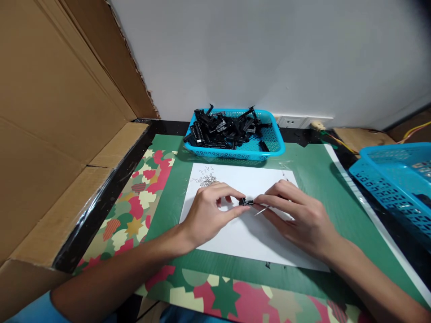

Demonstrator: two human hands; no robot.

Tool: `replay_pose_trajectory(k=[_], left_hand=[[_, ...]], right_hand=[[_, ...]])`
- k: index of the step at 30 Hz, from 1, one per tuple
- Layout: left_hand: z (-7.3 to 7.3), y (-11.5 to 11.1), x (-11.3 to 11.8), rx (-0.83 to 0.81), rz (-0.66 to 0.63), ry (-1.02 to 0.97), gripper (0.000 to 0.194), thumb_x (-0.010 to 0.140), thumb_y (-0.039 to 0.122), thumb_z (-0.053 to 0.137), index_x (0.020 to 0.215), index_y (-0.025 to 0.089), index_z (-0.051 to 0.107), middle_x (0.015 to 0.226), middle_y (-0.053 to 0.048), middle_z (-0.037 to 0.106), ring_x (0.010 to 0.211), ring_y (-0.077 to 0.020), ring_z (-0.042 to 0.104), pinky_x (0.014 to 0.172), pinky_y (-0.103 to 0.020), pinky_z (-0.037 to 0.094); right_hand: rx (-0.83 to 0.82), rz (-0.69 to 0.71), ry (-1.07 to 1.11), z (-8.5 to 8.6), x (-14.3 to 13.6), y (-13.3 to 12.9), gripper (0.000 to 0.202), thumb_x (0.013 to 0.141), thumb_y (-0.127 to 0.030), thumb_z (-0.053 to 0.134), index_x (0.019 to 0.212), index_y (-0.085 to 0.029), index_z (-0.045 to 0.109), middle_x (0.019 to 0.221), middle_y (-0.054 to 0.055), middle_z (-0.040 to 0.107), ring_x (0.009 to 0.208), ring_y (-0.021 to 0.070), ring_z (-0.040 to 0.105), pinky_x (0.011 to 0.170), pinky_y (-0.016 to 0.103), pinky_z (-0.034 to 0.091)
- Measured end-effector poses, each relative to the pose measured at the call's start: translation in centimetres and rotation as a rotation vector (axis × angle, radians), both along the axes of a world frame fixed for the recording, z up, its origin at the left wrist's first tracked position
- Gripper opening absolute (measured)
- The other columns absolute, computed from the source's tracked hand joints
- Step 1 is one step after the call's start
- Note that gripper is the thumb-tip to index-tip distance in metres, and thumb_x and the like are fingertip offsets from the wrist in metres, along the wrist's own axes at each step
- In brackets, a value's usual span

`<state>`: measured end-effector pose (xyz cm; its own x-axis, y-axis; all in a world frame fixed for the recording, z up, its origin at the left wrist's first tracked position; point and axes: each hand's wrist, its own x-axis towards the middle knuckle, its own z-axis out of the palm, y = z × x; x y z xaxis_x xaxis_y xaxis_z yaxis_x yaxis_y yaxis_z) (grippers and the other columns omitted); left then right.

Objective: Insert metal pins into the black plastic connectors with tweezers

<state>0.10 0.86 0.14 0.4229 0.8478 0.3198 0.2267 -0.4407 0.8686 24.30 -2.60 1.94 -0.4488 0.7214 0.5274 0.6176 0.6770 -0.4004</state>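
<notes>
Over a white sheet of paper (222, 244), my left hand (210, 208) pinches a small black plastic part (247, 202) between thumb and fingertips. My right hand (299, 213) is closed, its fingertips meeting the right end of the same part. A thin metal tool (262, 211), like tweezers or a pick, sticks out from under the right fingers; its exact kind is unclear. Left of the hands, a pile of small thin metal pieces (207, 178) lies on the paper.
A blue plastic basket (235, 154) of black plastic parts (229, 128) stands at the back against the wall. Another blue basket (387, 179) is at the right. Cardboard (60, 112) borders the left. Wall sockets (291, 121) and wires are behind. Tiny black bits (267, 265) lie near the paper's front edge.
</notes>
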Motion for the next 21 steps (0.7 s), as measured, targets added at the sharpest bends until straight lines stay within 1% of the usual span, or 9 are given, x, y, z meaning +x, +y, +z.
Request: replay_pose_trajectory(k=[3,4,6,9,11,14,16,18,21], left_hand=[[-0.2,0.0,-0.1,0.015,-0.019,0.012,0.015,0.091,0.027,0.085,0.104,0.019,0.084,0.098,-0.008,0.082,0.086,-0.0186,0.071,0.069,-0.029,0.055],[-0.3,0.0,-0.1,0.02,-0.031,0.02,0.014,0.091,0.025,0.084,0.104,0.019,0.084,0.099,-0.008,0.082,0.089,-0.0189,0.072,0.07,-0.029,0.055],[-0.4,0.0,-0.1,0.031,-0.054,0.045,0.012,0.091,0.023,0.084,0.103,0.019,0.084,0.099,-0.007,0.082,0.092,-0.0195,0.073,0.073,-0.03,0.057],[-0.7,0.0,-0.1,0.06,-0.066,0.088,0.011,0.09,0.021,0.085,0.101,0.019,0.084,0.098,-0.007,0.081,0.094,-0.0205,0.073,0.079,-0.033,0.059],[-0.8,0.0,-0.1,0.08,-0.07,0.107,0.012,0.089,0.02,0.086,0.101,0.019,0.084,0.096,-0.007,0.081,0.093,-0.0209,0.073,0.08,-0.034,0.058],[-0.9,-0.1,-0.2,0.115,-0.079,0.139,0.009,0.09,0.02,0.085,0.099,0.018,0.084,0.091,-0.006,0.079,0.088,-0.0202,0.071,0.078,-0.033,0.057],[-0.8,-0.2,-0.2,0.144,-0.083,0.167,0.007,0.091,0.019,0.084,0.098,0.018,0.084,0.088,-0.005,0.077,0.086,-0.0196,0.07,0.075,-0.032,0.055],[-0.8,-0.3,-0.2,0.179,-0.091,0.189,0.005,0.092,0.017,0.082,0.097,0.017,0.084,0.086,-0.005,0.075,0.084,-0.0191,0.069,0.074,-0.031,0.053],[-0.8,-0.4,-0.2,0.228,-0.101,0.199,0.005,0.094,0.014,0.079,0.095,0.017,0.083,0.083,-0.004,0.073,0.082,-0.0179,0.068,0.072,-0.03,0.052]], right_hand=[[-0.136,0.057,-0.055,0.5,0.5,0.1,0.025,0.104,-0.014,0.061,0.124,-0.023,0.073,0.101,0.009,0.069,0.092,0.0227,0.067,0.077,0.035,0.055],[-0.159,0.062,-0.073,0.7,0.8,0.1,0.028,0.105,-0.014,0.059,0.127,-0.023,0.072,0.105,0.01,0.069,0.095,0.0232,0.067,0.079,0.036,0.056],[-0.14,0.033,-0.1,1.0,1.2,0.3,0.031,0.107,-0.013,0.055,0.131,-0.023,0.071,0.108,0.011,0.068,0.098,0.0237,0.068,0.081,0.036,0.056],[-0.031,-0.044,-0.142,1.1,1.7,0.5,0.031,0.107,-0.014,0.056,0.131,-0.025,0.073,0.111,0.012,0.07,0.097,0.0249,0.068,0.082,0.039,0.054],[0.02,-0.088,-0.137,1.0,1.6,0.5,0.028,0.106,-0.016,0.06,0.126,-0.027,0.076,0.11,0.011,0.074,0.095,0.0248,0.07,0.081,0.039,0.055],[0.011,-0.17,0.0,1.0,0.6,0.0,0.016,0.104,-0.02,0.068,0.112,-0.028,0.08,0.103,0.007,0.08,0.088,0.023,0.076,0.078,0.037,0.06],[-0.075,-0.234,0.133,1.1,-0.5,-0.4,0.008,0.102,-0.025,0.073,0.1,-0.027,0.08,0.097,0.004,0.082,0.082,0.0223,0.078,0.074,0.035,0.063],[-0.201,-0.264,0.249,1.2,-1.6,-0.8,0.011,0.1,-0.029,0.076,0.09,-0.025,0.08,0.09,0.003,0.082,0.075,0.0212,0.078,0.069,0.033,0.065],[-0.339,-0.242,0.334,1.2,-2.7,-1.0,0.017,0.099,-0.031,0.077,0.084,-0.023,0.079,0.085,0.003,0.082,0.07,0.0187,0.077,0.065,0.028,0.065]])
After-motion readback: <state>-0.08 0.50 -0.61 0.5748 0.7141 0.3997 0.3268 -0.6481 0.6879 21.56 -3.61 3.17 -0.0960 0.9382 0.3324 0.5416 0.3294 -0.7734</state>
